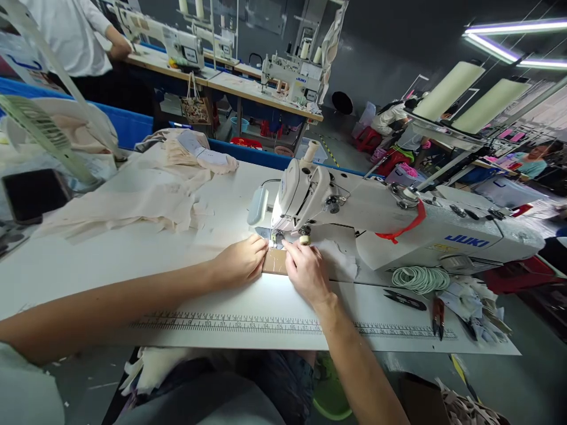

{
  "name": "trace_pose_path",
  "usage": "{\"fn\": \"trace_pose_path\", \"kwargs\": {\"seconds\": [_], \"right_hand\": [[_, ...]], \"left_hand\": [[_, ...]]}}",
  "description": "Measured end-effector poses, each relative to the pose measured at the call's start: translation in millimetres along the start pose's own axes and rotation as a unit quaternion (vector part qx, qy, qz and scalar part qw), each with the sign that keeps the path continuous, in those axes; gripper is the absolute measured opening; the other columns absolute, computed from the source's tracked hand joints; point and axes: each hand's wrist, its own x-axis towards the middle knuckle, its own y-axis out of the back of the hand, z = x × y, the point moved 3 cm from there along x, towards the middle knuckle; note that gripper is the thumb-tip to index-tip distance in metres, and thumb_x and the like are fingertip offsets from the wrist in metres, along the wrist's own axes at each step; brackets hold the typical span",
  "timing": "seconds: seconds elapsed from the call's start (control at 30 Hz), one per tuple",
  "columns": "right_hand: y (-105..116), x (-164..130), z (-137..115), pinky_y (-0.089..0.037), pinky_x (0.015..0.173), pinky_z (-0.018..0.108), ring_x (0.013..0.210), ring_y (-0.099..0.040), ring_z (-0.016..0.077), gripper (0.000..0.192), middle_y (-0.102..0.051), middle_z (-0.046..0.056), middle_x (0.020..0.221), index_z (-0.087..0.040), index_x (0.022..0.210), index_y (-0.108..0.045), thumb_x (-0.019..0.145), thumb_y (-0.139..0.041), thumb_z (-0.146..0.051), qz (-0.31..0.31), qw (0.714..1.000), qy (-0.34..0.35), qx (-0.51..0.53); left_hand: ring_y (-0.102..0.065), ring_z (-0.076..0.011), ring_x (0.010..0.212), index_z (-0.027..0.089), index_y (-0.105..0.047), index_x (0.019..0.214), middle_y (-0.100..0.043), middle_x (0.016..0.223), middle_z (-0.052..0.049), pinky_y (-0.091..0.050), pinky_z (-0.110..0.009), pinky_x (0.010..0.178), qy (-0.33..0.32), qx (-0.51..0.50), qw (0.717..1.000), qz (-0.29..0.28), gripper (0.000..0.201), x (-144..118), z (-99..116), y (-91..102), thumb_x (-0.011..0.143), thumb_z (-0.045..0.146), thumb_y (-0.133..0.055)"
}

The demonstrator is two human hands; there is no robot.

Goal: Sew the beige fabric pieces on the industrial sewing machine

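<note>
**A:** Start at the left. What sits there?

**B:** At about nine o'clock a dark tablet (34,193) lies by a pale fan (42,133). Toward ten o'clock a heap of cream fabric pieces (146,189) is spread over the white table (88,260). I judge that heap to be stock waiting its turn, though nothing marks it as sewn or unsewn.

**A:** And the hands?

**B:** The left hand (241,260) lies flat at the centre, fingers stretched, pressing down on the left edge of a small tan piece (274,261). It clutches nothing; it pins. The right hand (305,268) rests on the piece's right side, fingertips curled toward the needle area (279,237) at twelve o'clock from the piece. Whether it pinches the piece or only presses, I cannot tell.

**A:** So where is the piece?

**B:** Between both hands, its far edge right at the presser foot of the sewing machine (376,218), under the lamp's glare.

**A:** How far along?

**B:** Early in this seam, I'd say: most of the piece is on the near side of the needle.

**A:** Further right?

**B:** At three o'clock a coil of pale green elastic (420,278), then black snips (405,300) and red-handled scissors (437,316) beside scraps (478,307).
</note>
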Motion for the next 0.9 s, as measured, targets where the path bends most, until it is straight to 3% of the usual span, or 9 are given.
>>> {"fn": "trace_pose_path", "kwargs": {"seconds": [0.3,0.53,0.73,0.9], "right_hand": [[-2.7,-2.7,4.0,-0.048,0.078,0.034,0.084,-0.063,0.0222,0.036,-0.072,0.010,0.100,-0.016,0.116,-0.072,0.096,-0.043,-0.011,-0.007,1.000,-0.013,0.007],[-6.6,-5.5,2.6,-0.048,0.080,0.035,0.089,-0.065,0.0227,0.035,-0.073,0.010,0.099,-0.015,0.112,-0.073,0.096,-0.042,-0.012,-0.008,0.999,-0.012,0.028],[-8.2,8.2,16.1,-0.047,0.074,0.029,0.089,-0.068,0.0218,0.033,-0.076,0.009,0.099,-0.020,0.105,-0.072,0.103,-0.042,-0.032,-0.046,0.985,-0.124,0.107],[-8.4,19.9,26.6,-0.040,0.064,0.027,0.073,-0.065,0.0194,0.041,-0.073,0.005,0.077,-0.023,0.091,-0.070,0.105,-0.037,-0.041,-0.074,0.970,-0.202,0.110]], "left_hand": [[-0.062,-0.0264,0.097,0.006,-0.069,0.104,-0.068,0.100,-0.017,-0.058,-0.037,0.082,-0.014,0.027,0.999,0.008,0.029,5.7,-2.8,-2.3,0.096,0.014,-0.042],[-0.062,-0.0276,0.093,0.006,-0.072,0.096,-0.070,0.094,-0.018,-0.057,-0.044,0.082,-0.031,0.030,0.999,-0.021,0.035,8.0,-0.6,-1.4,0.097,0.015,-0.038],[-0.062,-0.0266,0.095,0.008,-0.072,0.097,-0.070,0.097,-0.017,-0.057,-0.041,0.087,-0.032,0.037,0.999,-0.022,0.030,8.0,-0.7,1.4,0.096,0.017,-0.044],[-0.061,-0.0281,0.094,0.005,-0.071,0.101,-0.069,0.102,-0.020,-0.057,-0.041,0.084,-0.025,0.043,0.998,-0.024,0.031,6.3,-1.9,-0.1,0.095,0.018,-0.044]]}}
